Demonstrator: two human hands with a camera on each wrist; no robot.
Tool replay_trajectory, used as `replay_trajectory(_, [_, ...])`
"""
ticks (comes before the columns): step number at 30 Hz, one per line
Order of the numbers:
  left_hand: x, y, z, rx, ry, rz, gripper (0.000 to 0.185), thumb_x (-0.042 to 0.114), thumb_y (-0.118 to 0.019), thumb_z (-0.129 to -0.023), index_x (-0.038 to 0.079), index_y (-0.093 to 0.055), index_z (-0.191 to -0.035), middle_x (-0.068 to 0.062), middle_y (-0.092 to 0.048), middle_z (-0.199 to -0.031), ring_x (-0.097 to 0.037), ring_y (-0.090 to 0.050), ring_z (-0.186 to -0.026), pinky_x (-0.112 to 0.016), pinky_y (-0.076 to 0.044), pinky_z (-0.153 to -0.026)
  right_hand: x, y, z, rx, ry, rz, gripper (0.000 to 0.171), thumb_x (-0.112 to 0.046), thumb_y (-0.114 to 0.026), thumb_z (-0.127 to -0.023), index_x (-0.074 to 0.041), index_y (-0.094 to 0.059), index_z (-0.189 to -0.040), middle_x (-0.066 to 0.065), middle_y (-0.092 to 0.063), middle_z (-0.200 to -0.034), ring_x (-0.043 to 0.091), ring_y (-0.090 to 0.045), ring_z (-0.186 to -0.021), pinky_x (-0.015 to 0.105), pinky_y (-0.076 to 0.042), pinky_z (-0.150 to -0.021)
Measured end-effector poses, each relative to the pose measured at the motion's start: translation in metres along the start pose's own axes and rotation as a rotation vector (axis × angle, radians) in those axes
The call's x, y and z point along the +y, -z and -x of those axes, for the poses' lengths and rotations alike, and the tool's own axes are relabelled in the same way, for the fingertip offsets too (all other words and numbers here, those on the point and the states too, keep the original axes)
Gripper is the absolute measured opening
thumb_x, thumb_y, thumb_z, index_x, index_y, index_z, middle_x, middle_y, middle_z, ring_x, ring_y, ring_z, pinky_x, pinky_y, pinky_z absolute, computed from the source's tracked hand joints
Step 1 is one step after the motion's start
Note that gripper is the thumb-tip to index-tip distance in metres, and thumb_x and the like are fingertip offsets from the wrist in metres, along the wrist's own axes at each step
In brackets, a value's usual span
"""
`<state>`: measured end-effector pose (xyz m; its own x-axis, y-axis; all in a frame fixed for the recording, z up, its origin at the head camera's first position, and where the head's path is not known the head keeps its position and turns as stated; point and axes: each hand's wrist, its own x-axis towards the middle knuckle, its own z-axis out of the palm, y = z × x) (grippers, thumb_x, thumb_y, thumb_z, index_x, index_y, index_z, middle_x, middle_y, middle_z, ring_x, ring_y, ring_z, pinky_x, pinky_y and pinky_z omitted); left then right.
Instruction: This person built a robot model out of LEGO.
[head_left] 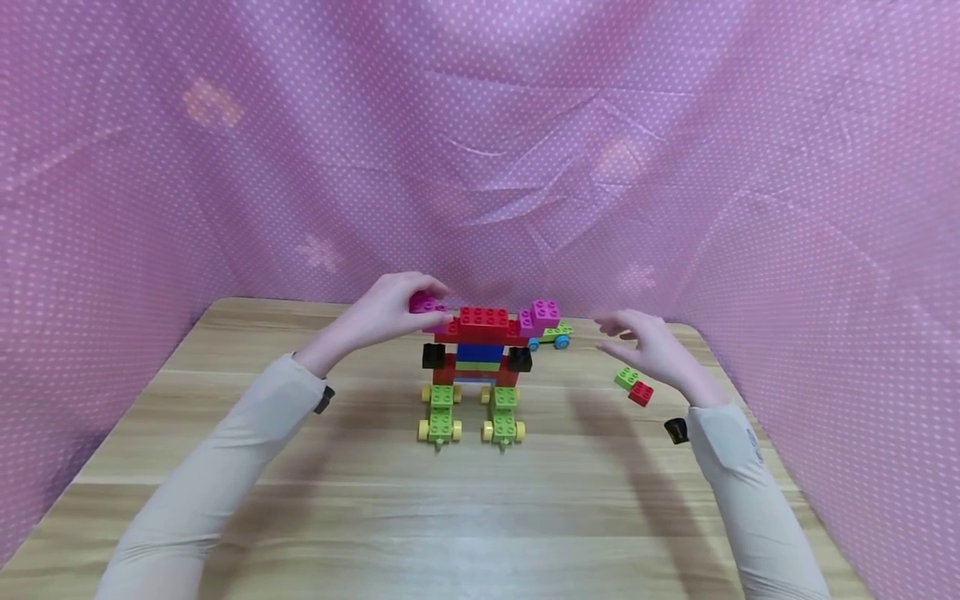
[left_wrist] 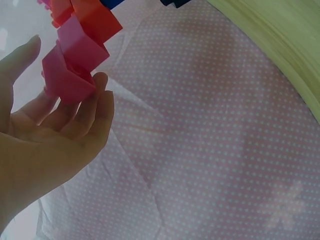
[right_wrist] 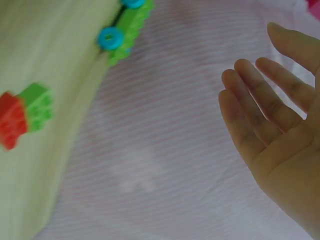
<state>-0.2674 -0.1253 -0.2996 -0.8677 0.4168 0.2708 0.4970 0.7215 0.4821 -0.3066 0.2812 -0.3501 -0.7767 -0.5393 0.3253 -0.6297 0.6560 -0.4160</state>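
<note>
A brick model (head_left: 477, 367) is seen standing upright near the middle of the wooden table (head_left: 375, 517), resting on two green wheeled bases with yellow wheels. At its upper left end, about ten o'clock from its centre, a magenta brick (head_left: 424, 305) is gripped by the left hand (head_left: 390, 310); in the left wrist view the fingertips (left_wrist: 100, 80) are curled against the underside of that brick (left_wrist: 70, 70). The right hand (head_left: 648, 346) is held in the air at three o'clock from the model, apart from it, fingers relaxed and spread, nothing held. Just beneath it, a green brick (head_left: 626, 378) and a red brick (head_left: 641, 393) lie touching on the table. A small green cart with blue wheels (head_left: 553, 335) is seen behind the model at two o'clock.
</note>
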Motion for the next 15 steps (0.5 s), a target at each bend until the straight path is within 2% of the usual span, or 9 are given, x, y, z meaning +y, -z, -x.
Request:
replay_trajectory(4, [-0.002, 0.0, 0.004, -0.002, 0.022, 0.017, 0.046, 0.031, -0.074, -0.09, 0.007, -0.064, -0.127, -0.012, -0.069, -0.121, -0.023, -0.061, -0.097, -0.036, -0.056, -0.084, 0.016, -0.005, 0.013, -0.007, -0.047, 0.001, 0.038, -0.012, -0.071, -0.091, 0.004, -0.062, -0.125, 0.021, -0.07, -0.111, 0.036, -0.067, -0.103, 0.052, -0.058, -0.089])
replay_trajectory(15, [-0.01, -0.003, 0.007, 0.025, 0.022, 0.045, 0.048, 0.031, -0.074, -0.089, 0.006, -0.063, -0.129, -0.01, -0.07, -0.117, -0.021, -0.064, -0.093, -0.036, -0.056, -0.083, 0.05, -0.014, 0.04, -0.012, -0.143, 0.004, 0.036, -0.01, -0.069, -0.092, 0.006, -0.062, -0.123, 0.024, -0.07, -0.114, 0.038, -0.067, -0.102, 0.053, -0.057, -0.088])
